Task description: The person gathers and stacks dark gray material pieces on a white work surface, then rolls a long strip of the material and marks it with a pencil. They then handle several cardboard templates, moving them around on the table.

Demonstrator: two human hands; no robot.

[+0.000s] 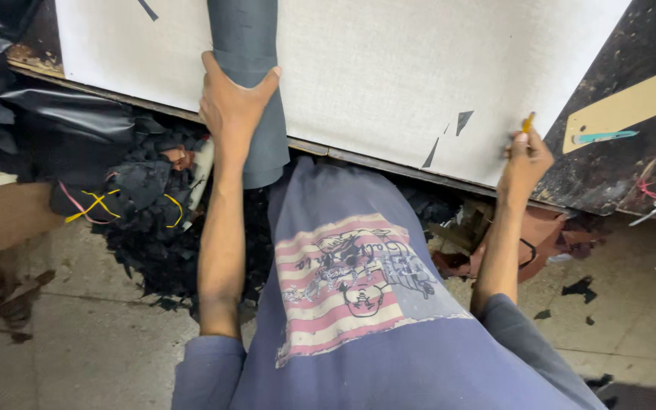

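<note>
My left hand (231, 106) grips a rolled-up dark grey sheet (250, 45) that lies over the front edge of a white cutting board (373, 68); the roll's end hangs past the edge. My right hand (525, 159) rests at the board's front right edge and holds a small yellow-tipped pencil or marker (528, 121). A few small dark offcuts (462, 120) lie on the board near my right hand.
A heap of black scraps (153, 220) with yellow and pink cords sits under the table at left. A tan cardboard pattern (622, 110) and a teal-handled tool (605, 137) lie on the dark tabletop at right. Brown pieces (548, 235) lie below.
</note>
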